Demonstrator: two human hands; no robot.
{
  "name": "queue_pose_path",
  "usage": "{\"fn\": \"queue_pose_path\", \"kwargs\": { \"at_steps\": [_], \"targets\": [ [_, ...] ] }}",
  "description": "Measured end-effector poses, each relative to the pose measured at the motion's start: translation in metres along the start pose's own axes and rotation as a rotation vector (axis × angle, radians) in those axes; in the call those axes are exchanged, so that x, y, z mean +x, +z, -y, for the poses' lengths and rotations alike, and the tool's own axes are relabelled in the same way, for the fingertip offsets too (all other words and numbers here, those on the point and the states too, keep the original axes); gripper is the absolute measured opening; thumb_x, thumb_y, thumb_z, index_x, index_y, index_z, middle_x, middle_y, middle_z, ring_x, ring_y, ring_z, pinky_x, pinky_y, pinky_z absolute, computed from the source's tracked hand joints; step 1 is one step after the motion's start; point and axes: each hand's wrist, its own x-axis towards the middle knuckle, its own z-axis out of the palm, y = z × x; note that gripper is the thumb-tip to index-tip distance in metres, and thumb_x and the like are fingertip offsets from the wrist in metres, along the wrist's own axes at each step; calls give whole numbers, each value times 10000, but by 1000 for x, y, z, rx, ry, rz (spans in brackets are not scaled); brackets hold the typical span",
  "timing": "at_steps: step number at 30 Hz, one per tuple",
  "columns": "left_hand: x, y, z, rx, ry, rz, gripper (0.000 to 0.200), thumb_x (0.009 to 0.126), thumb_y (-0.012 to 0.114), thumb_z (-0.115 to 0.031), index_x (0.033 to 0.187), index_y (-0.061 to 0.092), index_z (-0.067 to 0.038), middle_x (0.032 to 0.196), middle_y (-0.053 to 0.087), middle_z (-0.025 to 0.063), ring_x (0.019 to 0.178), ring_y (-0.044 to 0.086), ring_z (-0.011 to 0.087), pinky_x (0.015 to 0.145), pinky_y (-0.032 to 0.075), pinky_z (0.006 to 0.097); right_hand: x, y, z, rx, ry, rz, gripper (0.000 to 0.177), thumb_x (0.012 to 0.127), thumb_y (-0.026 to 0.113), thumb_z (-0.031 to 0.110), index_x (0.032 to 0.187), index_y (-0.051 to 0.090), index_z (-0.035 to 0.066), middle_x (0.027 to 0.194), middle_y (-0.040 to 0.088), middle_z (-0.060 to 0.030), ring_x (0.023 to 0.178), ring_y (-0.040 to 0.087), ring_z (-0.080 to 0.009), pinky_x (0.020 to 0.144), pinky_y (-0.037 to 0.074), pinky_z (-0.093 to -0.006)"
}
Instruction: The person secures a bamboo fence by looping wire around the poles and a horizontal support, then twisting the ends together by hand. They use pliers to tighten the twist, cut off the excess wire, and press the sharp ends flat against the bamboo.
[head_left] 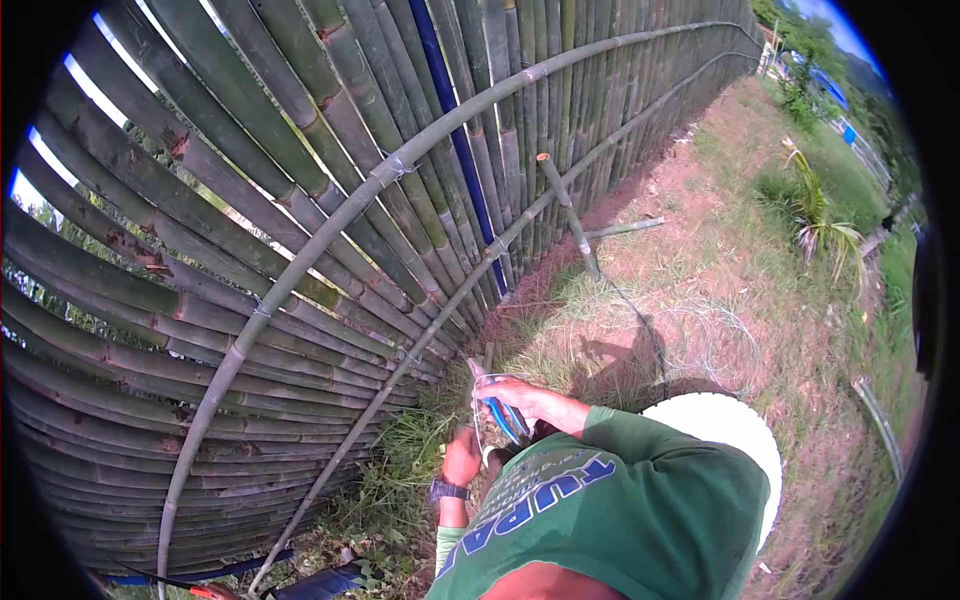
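My right hand is closed around blue-handled pliers, whose jaws point up and left. A thin pale wire curves down beside the pliers toward my left hand. That hand, with a dark watch at its wrist, is just below and left of the pliers. Its fingers look closed, but what they hold is too small to make out. Both hands are in front of my green shirt, near the foot of the bamboo fence.
Long bamboo rails cross the fence. A cut bamboo post leans beside it. Coiled wire lies on the grassy ground. A white round object is beyond my right arm, and an orange-handled tool is at bottom left.
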Motion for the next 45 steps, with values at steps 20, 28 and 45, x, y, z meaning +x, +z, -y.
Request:
{"fn": "queue_pose_path", "kwargs": {
  "at_steps": [20,28,45],
  "targets": [
    [56,-15,-29,-819,-59,-221,275,1004,683,-203,1174,727,8,1005,729,31,857,653,95,730,544,259,-7,19,27,-782,-316,-38,205,921,700,254,928,632,61,704,605,-3,624,550,-91,552,449,-290],
    [58,3,-11,-753,40,-372,153,948,725,-82,1060,726,22,854,714,30,695,603,75,621,489,234,2,10,11,-840,-239,-46,302,928,703,337,968,654,42,721,631,-31,648,607,-123,596,516,-311],
    [52,-9,-7,-842,-81,-394,194,953,729,-96,1070,706,58,875,727,80,730,672,126,676,567,276,-16,31,24,-776,-267,-234,381,943,703,430,1015,678,57,692,649,-33,609,615,-132,569,485,-317]
  ]
}}
